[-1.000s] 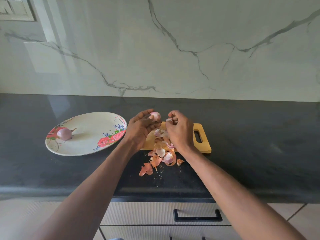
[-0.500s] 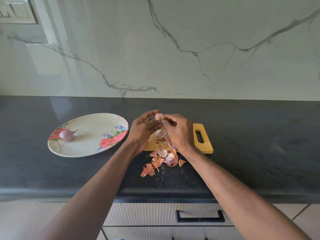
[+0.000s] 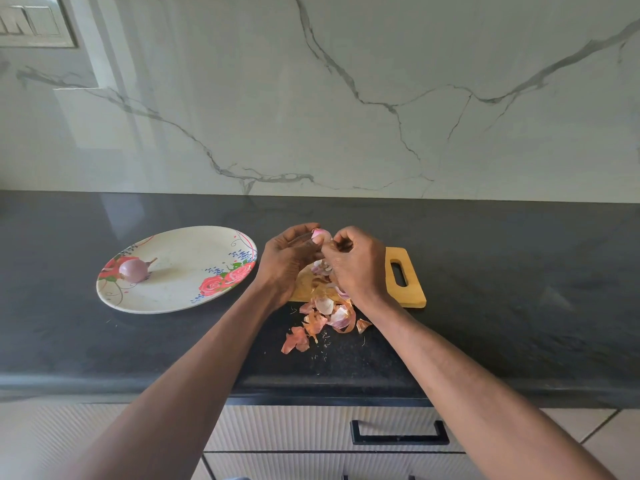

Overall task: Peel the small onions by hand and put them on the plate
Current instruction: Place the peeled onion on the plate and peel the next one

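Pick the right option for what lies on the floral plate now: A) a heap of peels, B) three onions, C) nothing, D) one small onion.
D: a single small onion lies near the left side of the plate; the peels sit by the cutting board.

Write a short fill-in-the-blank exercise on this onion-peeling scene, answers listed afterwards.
1. The peeled onion lies on the floral ____.
2. The left hand holds a small ____ above the cutting board.
3. The right hand pinches at that onion's ____.
4. Loose peels lie on the board's near edge and the black ____.

Answers: plate; onion; skin; counter
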